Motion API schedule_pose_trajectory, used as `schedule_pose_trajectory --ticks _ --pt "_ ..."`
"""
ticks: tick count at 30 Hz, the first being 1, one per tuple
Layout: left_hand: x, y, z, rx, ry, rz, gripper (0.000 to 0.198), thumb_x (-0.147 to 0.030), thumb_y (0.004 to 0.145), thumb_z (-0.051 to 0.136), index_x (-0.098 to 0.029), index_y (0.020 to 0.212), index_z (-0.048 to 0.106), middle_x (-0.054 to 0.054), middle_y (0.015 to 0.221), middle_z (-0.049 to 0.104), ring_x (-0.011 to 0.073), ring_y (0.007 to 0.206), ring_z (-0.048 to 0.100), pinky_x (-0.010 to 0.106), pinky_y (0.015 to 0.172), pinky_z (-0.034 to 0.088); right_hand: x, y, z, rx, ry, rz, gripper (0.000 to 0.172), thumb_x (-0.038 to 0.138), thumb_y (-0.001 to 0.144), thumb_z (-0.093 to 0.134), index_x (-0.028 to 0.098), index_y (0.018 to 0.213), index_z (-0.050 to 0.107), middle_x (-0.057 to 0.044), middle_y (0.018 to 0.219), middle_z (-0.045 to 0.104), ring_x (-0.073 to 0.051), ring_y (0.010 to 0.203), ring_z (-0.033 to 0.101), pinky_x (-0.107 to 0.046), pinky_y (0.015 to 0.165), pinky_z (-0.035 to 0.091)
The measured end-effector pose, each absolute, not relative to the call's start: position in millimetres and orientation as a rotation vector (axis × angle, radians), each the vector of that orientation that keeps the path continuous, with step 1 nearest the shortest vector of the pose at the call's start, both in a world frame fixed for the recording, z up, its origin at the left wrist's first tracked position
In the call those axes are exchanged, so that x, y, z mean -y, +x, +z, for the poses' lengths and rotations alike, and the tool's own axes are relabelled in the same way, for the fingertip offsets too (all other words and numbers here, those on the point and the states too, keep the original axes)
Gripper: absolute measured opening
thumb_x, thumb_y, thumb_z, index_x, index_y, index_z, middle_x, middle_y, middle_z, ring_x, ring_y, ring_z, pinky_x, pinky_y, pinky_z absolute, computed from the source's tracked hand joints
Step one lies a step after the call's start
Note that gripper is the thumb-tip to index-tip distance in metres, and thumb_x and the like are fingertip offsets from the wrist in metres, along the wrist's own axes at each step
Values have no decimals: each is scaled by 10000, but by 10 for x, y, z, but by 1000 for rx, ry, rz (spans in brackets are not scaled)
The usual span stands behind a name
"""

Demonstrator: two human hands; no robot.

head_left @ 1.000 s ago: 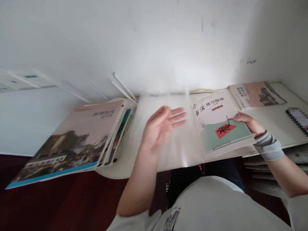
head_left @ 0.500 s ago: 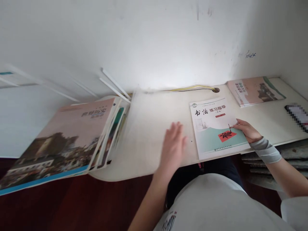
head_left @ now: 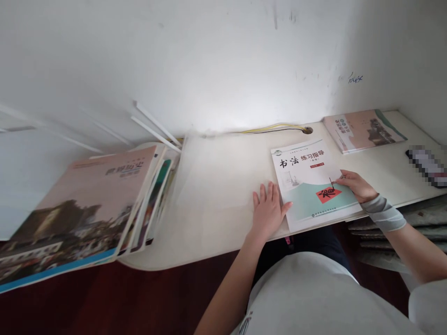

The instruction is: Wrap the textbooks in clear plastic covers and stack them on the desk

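Note:
A calligraphy workbook (head_left: 303, 200) with a white and green cover lies on the white desk in front of me. My right hand (head_left: 358, 186), with a grey band around its wrist, grips the right edge of the workbook, its fingertips over the cover. Flat on the desk at the book's left side rests my left hand (head_left: 268, 209), fingers spread, its thumb touching the left edge of the cover. The red square with a black character printed on the cover stays visible between both hands.
At the left stands a stack of books (head_left: 87, 200), a pink history textbook on top, reaching past the desk edge. Another pink history book (head_left: 363, 132) lies at the back right, near a phone (head_left: 426, 165). Yellow and black cables (head_left: 272, 128) run along the wall into a hole.
My left hand has moved right and come down beside the workbook, its thumb now at the cover's edge. My right hand keeps its grip. The view has shifted slightly.

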State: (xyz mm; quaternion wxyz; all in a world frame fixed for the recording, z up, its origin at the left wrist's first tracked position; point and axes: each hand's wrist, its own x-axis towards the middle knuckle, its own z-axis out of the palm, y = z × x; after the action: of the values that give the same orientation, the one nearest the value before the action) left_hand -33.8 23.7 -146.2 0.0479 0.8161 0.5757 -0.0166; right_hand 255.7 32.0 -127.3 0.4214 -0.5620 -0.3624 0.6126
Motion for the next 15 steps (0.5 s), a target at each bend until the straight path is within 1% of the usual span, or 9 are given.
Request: schedule_pose_trajectory --ticks 4,7,9,12,13,15 --pt "-244 -350 -1486 -1754 2497 22 693 -538 922 231 -67 1427 283 161 1499 242 375 1382 168 573 1087 201 -303 2508 -1200 956 -1469 1467 264 292 620 720 198 843 615 5 711 699 -181 657 653 -311 648 536" --pt "-243 -384 -1504 -1765 2507 127 655 -483 939 235 -34 1412 299 179 1473 298 362 1369 223 552 1087 226 -271 2422 -1162 971 -1412 1488 296 300 630 708 198 891 613 -8 769 707 -193 709 661 -324 679 537" --pt "-239 -411 -1511 -1751 2519 197 628 -465 944 231 -42 1396 336 182 1459 326 354 1362 251 547 1081 246 -262 2386 -1164 952 -1378 1477 397 271 615 709 203 990 600 -4 758 697 -206 750 666 -341 719 536" --pt "-235 -437 -1522 -1725 2539 218 623 -474 940 234 -50 1373 383 185 1452 338 361 1356 261 552 1075 255 -270 2372 -1196 882 -1372 1380 615 198 597 687 226 1185 508 52 634 626 -206 780 666 -359 782 521" --pt "-234 -438 -1526 -1722 2544 207 630 -481 937 236 -51 1374 382 186 1453 335 364 1358 255 558 1074 252 -276 2373 -1208 867 -1367 1353 659 183 599 670 232 1226 474 67 609 602 -201 778 663 -361 796 514" --pt "-232 -427 -1536 -1728 2547 188 643 -496 932 238 -61 1390 360 184 1457 329 366 1365 235 574 1070 245 -289 2381 -1227 864 -1350 1332 692 162 603 638 234 1263 443 76 596 582 -190 759 657 -359 807 504"
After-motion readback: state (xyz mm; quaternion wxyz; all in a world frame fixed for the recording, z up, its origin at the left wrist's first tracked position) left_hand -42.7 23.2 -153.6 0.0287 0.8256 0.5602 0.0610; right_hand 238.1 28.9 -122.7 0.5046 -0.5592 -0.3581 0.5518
